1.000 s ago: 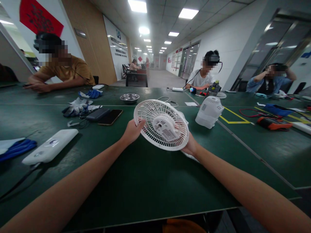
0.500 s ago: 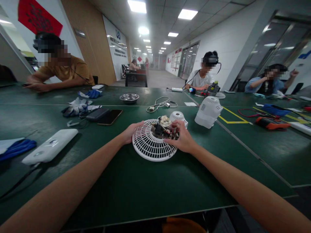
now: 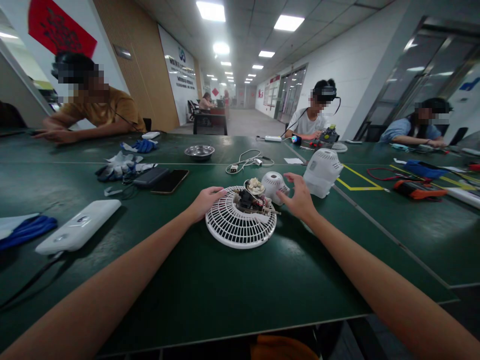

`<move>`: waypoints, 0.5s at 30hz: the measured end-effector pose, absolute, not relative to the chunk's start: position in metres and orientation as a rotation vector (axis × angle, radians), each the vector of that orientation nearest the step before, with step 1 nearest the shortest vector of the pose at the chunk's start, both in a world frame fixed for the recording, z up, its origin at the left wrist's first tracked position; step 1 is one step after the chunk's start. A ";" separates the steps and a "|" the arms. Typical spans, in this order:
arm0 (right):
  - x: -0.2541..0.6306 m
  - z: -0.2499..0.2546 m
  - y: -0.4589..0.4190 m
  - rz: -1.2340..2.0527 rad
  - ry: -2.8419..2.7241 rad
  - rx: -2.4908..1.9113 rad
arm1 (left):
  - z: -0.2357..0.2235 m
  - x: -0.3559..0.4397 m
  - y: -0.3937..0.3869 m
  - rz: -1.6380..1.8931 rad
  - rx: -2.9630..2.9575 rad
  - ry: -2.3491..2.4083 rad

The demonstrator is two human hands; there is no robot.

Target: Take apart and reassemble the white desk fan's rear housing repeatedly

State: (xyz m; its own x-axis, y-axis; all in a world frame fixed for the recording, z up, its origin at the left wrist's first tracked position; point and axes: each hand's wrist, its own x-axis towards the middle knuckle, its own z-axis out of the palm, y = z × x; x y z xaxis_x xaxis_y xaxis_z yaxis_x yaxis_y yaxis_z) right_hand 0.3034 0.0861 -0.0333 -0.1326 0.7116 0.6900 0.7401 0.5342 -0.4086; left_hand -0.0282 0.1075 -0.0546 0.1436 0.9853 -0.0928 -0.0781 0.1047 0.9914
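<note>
A white fan grille [image 3: 240,235] lies on the green table in front of me. On its centre sits an exposed fan motor [image 3: 248,199] with wires and a cream-coloured bundle on top. My left hand [image 3: 204,204] grips the grille's left rim, fingers over the edge and thumb hidden. Off to the right of the motor, my right hand [image 3: 301,201] is open, thumb and fingers apart. Its thumb and fingertips are around the near right side of a white vented motor cover [image 3: 273,184]; whether they touch it I cannot tell.
A white fan base [image 3: 322,175] stands beyond my right hand. Leftward lie a phone [image 3: 170,181], gloves [image 3: 120,167] and a white power bank [image 3: 79,226]. Farther back are a steel bowl [image 3: 200,152] and a coiled cable [image 3: 247,162]. Several people sit around the table.
My right hand has let go of the motor and moved right to the motor cover. The grille has shifted very slightly right, with my left hand still on its rim.
</note>
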 end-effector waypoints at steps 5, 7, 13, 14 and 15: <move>0.314 -0.049 0.101 0.169 -1.891 -1.380 | -0.056 -0.031 0.106 1.063 1.266 1.147; 0.314 -0.051 0.103 0.255 -1.892 -1.445 | -0.055 -0.031 0.105 1.053 1.295 1.156; 0.316 -0.054 0.108 0.370 -1.722 -1.517 | -0.052 -0.029 0.102 1.055 1.335 1.167; 0.316 -0.054 0.109 0.413 -1.644 -1.512 | -0.052 -0.029 0.102 1.058 1.336 1.165; 0.316 -0.054 0.110 0.472 -1.553 -1.497 | -0.053 -0.030 0.103 1.060 1.335 1.165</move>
